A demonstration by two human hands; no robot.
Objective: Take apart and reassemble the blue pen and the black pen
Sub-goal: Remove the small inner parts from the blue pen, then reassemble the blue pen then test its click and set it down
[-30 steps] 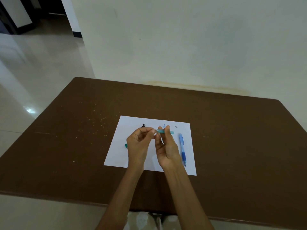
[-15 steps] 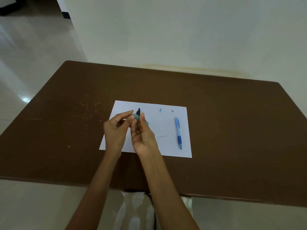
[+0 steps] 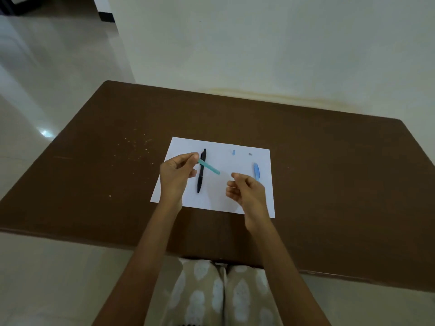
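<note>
The left hand [image 3: 175, 175] pinches one end of a short teal tube [image 3: 209, 166] between thumb and fingertips; the tube slants away from those fingers toward the right hand and crosses in front of the black pen [image 3: 201, 171]. The black pen lies whole on the white sheet of paper [image 3: 219, 158], just beside the left fingertips on their right, its clip end pointing away from the person and its tip toward them. The right hand [image 3: 247, 190] is loosely curled, thumb resting against the bent fingers; whether anything sits inside that curl cannot be told. Its fingers are apart from the tube's free end. Just beyond the right knuckles lies the light blue pen barrel [image 3: 256, 171], partly hidden by the hand. Farther out from the fingers, near the paper's far edge, sit a small blue piece [image 3: 233, 152] and a tiny grey piece [image 3: 250, 154]. The paper lies on a brown table [image 3: 329, 172].
</note>
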